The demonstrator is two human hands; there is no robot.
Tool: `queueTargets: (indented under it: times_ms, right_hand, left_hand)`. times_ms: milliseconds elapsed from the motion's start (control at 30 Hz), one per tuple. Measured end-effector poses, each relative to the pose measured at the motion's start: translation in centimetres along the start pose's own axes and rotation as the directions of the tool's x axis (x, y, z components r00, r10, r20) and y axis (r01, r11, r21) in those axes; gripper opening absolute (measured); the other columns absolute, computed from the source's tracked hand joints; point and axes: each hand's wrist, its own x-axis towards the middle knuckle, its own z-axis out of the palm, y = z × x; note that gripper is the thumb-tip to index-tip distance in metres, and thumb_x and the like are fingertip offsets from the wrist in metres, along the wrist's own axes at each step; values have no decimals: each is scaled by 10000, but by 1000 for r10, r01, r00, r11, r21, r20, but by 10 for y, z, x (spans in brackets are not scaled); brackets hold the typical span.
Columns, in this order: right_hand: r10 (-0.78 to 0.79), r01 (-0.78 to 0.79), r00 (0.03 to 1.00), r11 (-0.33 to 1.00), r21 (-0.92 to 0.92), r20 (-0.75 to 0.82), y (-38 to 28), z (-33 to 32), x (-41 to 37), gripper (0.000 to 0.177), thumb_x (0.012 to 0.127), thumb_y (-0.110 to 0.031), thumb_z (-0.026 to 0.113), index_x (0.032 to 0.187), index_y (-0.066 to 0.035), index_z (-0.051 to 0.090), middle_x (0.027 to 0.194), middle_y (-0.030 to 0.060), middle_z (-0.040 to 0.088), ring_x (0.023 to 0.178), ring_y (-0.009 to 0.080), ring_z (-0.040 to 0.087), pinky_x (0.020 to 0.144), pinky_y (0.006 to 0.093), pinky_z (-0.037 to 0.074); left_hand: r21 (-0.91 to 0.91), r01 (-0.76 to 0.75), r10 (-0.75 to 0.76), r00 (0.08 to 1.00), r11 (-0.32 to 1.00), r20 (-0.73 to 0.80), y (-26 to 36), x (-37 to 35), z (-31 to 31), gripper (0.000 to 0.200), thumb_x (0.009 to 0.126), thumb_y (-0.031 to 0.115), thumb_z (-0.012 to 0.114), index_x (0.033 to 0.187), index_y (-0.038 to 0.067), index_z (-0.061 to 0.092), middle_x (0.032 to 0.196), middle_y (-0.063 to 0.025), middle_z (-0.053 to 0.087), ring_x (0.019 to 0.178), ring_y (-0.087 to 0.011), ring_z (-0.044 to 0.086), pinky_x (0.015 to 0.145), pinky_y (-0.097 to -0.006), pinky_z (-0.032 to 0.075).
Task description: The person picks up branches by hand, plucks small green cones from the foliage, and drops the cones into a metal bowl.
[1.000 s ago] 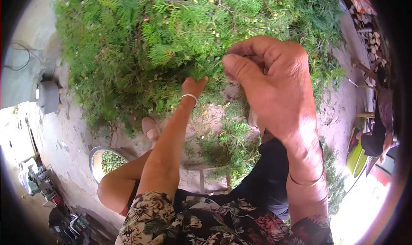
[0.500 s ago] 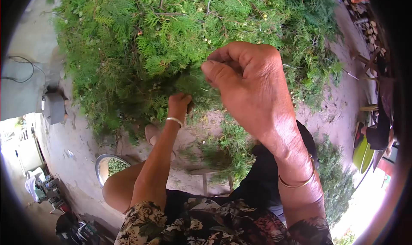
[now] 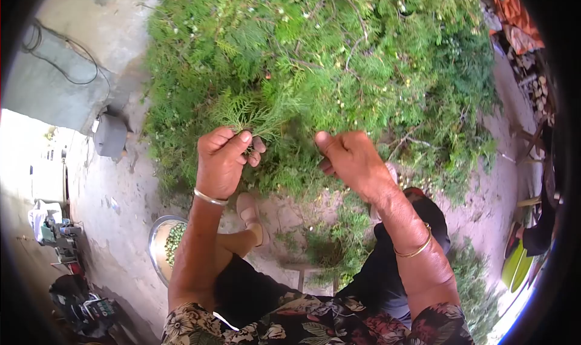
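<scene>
My left hand [image 3: 221, 160] is closed with thumb and fingertips pinching a green conifer sprig [image 3: 251, 118], its flat, scaly fronds fanning upward. To the right, at about the same height, my right hand [image 3: 354, 160] has its fingers curled in beside the thumb; whatever they hold, if anything, is hidden. Both hands are over the near edge of a large heap of cut conifer branches [image 3: 375, 48], dotted with small pale green cones. By my left forearm, a metal basin [image 3: 155, 248] holds many small green cones [image 3: 174, 242].
A small wooden stool [image 3: 311, 269] stands between my legs, with loose greenery [image 3: 339, 242] around it. A grey container [image 3: 110, 135] is on the concrete floor to the left. Stacked firewood [image 3: 538, 91] and a person's dark-clad leg [image 3: 538, 233] are at the right edge.
My left hand has risen and now shows a sprig at its fingertips. My right hand has come down from high over the heap. The view has shifted, moving the scene slightly rightward.
</scene>
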Motion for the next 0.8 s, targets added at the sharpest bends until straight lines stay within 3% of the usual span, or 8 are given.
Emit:
queueTargets:
  times_ms: [200, 300, 367, 433, 567, 600, 700, 800]
  right_hand:
    - [-1, -229, 960, 569, 790, 279, -10, 20, 6, 658, 854, -585, 521, 1009, 50, 593, 914, 151, 651, 791, 231, 620, 693, 348, 490]
    - [-103, 13, 983, 864, 504, 151, -5, 13, 8, 440, 826, -429, 667, 846, 8, 621, 853, 100, 617, 777, 194, 595, 750, 291, 462]
    - [51, -133, 989, 688, 713, 136, -3, 21, 5, 260, 834, -239, 664, 839, 20, 637, 900, 96, 633, 787, 164, 596, 733, 273, 472]
    - [-588, 585, 808, 808, -72, -37, 5, 23, 9, 141, 821, -62, 601, 914, 36, 641, 890, 89, 650, 784, 138, 592, 717, 254, 479]
    - [-695, 717, 696, 685, 129, -179, -3, 34, 11, 167, 811, 18, 579, 966, 37, 639, 864, 71, 656, 740, 86, 581, 670, 236, 495]
    - [-341, 296, 938, 698, 652, -62, -9, 38, 5, 160, 812, 23, 598, 965, 25, 648, 822, 49, 660, 713, 60, 570, 640, 230, 494]
    - [-360, 276, 932, 649, 709, -33, -6, 46, 7, 148, 812, 18, 616, 956, 13, 654, 788, 31, 658, 677, 49, 560, 600, 224, 481]
    - [-307, 265, 951, 733, 626, -43, -13, 43, 2, 104, 815, 13, 618, 915, 22, 643, 771, 20, 653, 658, 59, 558, 562, 241, 480]
  left_hand:
    - [533, -331, 250, 943, 779, 220, 5, -19, 18, 183, 855, 48, 621, 683, -14, 603, 584, -62, 624, 472, -99, 557, 450, -241, 444]
    - [507, -382, 259, 919, 773, 297, -19, -27, 33, 190, 855, 48, 622, 675, -8, 600, 544, -50, 602, 466, -100, 550, 448, -237, 432]
    - [520, -336, 207, 934, 785, 291, -18, -31, 36, 157, 858, 54, 618, 720, -21, 605, 583, -32, 603, 508, -94, 558, 464, -238, 427]
    - [326, -61, -37, 958, 944, 286, -17, -32, 36, 83, 870, 20, 584, 855, -41, 639, 723, -61, 623, 647, -116, 604, 573, -271, 516]
    - [-96, 312, -280, 927, 945, 251, -28, -23, 21, 112, 871, 41, 562, 914, -50, 611, 762, -69, 614, 668, -180, 599, 623, -311, 529]
    - [188, -161, 84, 927, 969, 365, -31, -27, 21, 135, 859, 65, 561, 921, -50, 594, 807, -79, 616, 704, -215, 617, 653, -342, 537]
    - [-30, 319, -296, 908, 947, 297, -31, -23, 23, 120, 865, 37, 530, 839, -70, 576, 773, -92, 596, 670, -142, 582, 623, -288, 534]
    - [206, 361, -390, 913, 910, 120, -25, -25, 27, 145, 860, 45, 528, 963, -50, 566, 938, -106, 603, 828, -235, 631, 719, -403, 538]
